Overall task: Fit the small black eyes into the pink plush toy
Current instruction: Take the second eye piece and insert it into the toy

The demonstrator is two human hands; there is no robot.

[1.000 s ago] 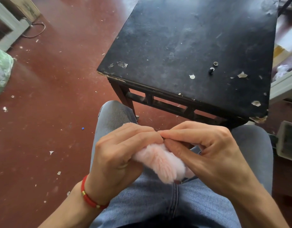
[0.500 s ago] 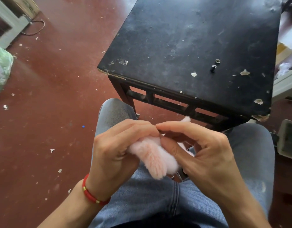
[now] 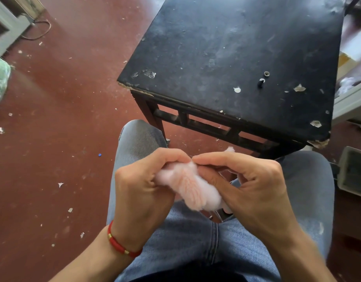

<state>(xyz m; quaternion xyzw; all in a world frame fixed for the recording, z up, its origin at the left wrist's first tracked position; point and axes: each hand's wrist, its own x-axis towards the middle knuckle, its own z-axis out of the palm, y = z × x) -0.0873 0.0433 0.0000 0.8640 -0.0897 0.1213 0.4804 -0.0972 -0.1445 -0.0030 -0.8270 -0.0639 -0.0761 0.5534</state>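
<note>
I see the black stool (image 3: 232,47), scuffed and flat-topped, ahead of my knees. Below its near edge, the pink plush toy (image 3: 190,186) sits pinched between my left hand (image 3: 144,192) and right hand (image 3: 255,188), both closed on it. It looks soft, light and compressible; grip the fabric beside the eye hole. A small black eye (image 3: 261,83) and a washer (image 3: 266,73) lie on the stool, hard, glossy and easily dropped.

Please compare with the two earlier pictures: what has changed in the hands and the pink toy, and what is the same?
Both hands, left hand and right hand, lifted the pink plush toy a little off the lap and turned it; a pink tuft now shows above the right fingers. Nothing was let go or picked up. The small black eye and the ring-shaped part lie on the black stool as before.
</note>
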